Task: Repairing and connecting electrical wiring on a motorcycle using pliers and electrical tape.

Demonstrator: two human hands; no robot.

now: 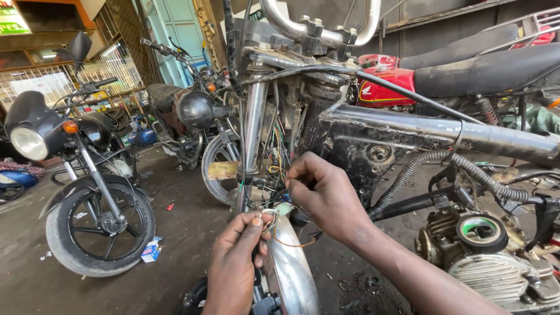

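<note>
A stripped motorcycle frame stands right in front of me, its steering head hung with a bundle of coloured wires. My left hand pinches the ends of thin wires between thumb and fingers, just above the chrome front mudguard. Reaching in from the right, my right hand has its fingers closed on wires of the same bundle, beside the chrome fork tube. Part of the wiring is hidden behind my right hand.
The bare engine sits at lower right under a ribbed hose. A black motorcycle stands at left, another behind it. A red-tanked motorcycle is parked at the back right. A small box lies on the dirty floor.
</note>
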